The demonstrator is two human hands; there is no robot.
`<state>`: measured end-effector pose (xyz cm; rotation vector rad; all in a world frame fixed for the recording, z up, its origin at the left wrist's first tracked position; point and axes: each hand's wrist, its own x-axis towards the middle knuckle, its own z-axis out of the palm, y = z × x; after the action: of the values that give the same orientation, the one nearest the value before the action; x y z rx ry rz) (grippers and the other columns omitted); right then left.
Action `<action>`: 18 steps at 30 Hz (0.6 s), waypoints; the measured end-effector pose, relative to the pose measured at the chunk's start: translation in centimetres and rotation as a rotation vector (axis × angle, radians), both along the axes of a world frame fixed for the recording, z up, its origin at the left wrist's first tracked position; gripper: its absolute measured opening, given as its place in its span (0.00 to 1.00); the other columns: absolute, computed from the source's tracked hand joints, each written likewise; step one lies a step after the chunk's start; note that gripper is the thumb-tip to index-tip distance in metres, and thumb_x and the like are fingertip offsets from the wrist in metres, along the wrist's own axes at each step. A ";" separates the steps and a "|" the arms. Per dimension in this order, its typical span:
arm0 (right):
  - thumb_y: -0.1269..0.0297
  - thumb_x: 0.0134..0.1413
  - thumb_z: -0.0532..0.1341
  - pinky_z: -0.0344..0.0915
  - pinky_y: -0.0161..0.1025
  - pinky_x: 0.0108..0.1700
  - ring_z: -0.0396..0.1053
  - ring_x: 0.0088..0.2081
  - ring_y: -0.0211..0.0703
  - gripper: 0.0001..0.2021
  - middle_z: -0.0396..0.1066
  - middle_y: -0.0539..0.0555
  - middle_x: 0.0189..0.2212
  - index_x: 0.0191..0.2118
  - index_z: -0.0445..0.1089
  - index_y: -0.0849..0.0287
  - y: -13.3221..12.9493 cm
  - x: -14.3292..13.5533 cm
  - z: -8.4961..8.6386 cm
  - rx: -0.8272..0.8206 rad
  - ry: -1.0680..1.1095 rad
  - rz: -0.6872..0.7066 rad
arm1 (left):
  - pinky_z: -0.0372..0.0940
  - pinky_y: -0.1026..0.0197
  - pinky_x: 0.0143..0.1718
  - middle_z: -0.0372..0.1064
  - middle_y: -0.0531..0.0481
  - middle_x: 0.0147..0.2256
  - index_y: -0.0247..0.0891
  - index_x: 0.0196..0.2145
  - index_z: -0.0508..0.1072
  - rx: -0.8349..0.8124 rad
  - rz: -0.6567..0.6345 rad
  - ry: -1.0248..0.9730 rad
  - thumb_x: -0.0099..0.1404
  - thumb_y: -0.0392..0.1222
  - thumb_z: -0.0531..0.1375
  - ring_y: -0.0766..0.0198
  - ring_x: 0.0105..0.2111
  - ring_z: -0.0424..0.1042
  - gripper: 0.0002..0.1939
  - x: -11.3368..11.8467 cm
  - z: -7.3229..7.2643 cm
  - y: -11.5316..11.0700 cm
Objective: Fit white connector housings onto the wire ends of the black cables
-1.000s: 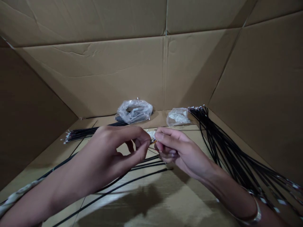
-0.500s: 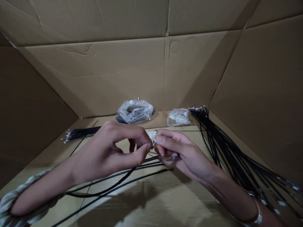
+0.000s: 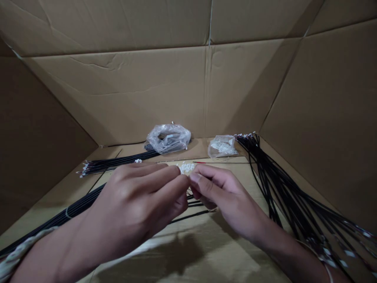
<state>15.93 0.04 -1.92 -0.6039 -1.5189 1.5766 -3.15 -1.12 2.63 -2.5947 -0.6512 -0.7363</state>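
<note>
My left hand (image 3: 141, 200) and my right hand (image 3: 219, 194) meet fingertip to fingertip at the middle of the view, above a cardboard floor (image 3: 212, 251). Both pinch the end of a thin black cable (image 3: 191, 214) that runs off to the lower left; what sits between the fingertips is hidden. Just behind the fingers lies a small heap of white connector pieces (image 3: 186, 167).
A fan of black cables (image 3: 282, 188) leans along the right wall. Another black cable bundle (image 3: 112, 163) lies at the left. Two clear plastic bags (image 3: 168, 138) (image 3: 222, 146) sit at the back. Cardboard walls (image 3: 324, 110) enclose the space.
My left hand has turned palm down and closed in over the cable end, hiding the small coloured tip seen earlier. My right hand stays pinched in nearly the same place.
</note>
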 end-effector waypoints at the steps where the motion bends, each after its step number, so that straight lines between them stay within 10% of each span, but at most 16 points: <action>1: 0.57 0.72 0.58 0.52 0.37 0.32 0.53 0.29 0.36 0.17 0.57 0.45 0.27 0.30 0.62 0.57 0.0 0.0 -0.1 -0.009 0.003 0.006 | 0.58 0.58 0.24 0.69 0.54 0.26 0.38 0.34 0.68 0.022 0.008 0.007 0.77 0.34 0.54 0.67 0.23 0.66 0.10 0.0 -0.1 -0.1; 18: 0.59 0.63 0.68 0.42 0.34 0.24 0.48 0.22 0.30 0.14 0.62 0.45 0.25 0.29 0.69 0.60 0.6 0.1 -0.5 -0.329 0.295 0.177 | 0.62 0.70 0.27 0.74 0.59 0.30 0.41 0.37 0.72 -0.220 0.108 -0.155 0.78 0.41 0.54 0.75 0.25 0.70 0.10 -0.2 0.2 -1.0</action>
<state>16.02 0.63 -2.40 -0.3992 -1.1265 1.9768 -3.31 -2.15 2.82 -2.6898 -0.9610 -0.8817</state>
